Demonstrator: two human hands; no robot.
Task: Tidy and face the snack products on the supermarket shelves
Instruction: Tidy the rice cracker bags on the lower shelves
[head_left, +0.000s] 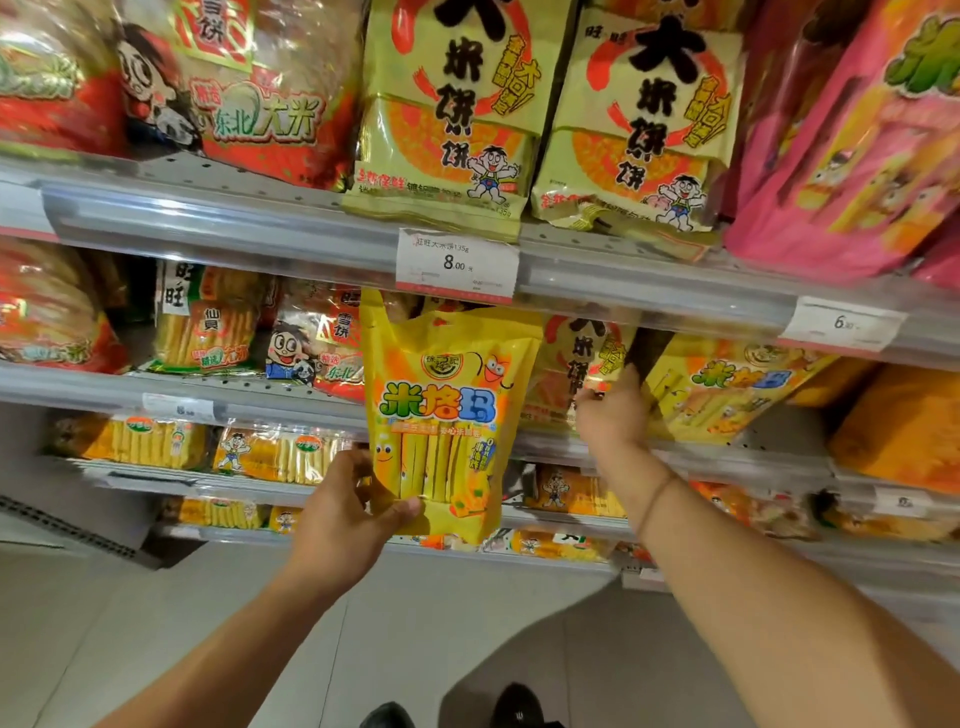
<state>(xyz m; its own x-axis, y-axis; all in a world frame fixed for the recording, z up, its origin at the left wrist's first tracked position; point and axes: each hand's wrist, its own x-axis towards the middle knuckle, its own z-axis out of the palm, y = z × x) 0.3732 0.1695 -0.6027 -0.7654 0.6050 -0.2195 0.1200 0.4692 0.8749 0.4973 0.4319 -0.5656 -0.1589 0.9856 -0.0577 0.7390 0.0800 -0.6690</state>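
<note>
Two bare forearms reach up from the bottom of the view toward the shelves. The left hand pinches the lower left corner of a yellow snack bag, thumb on the printed front and fingers curled behind, holding it upright in front of the second shelf, its top edge just below the 8.00 price tag. The right hand reaches onto that shelf between a green rice-cracker bag and a matching yellow bag lying tilted; its fingers go behind the packs, so I cannot tell whether they grip anything. Above, on the upper shelf, two green cracker bags stand facing forward beside a pink bag. Lower shelves hold more yellow and orange packs.
</note>
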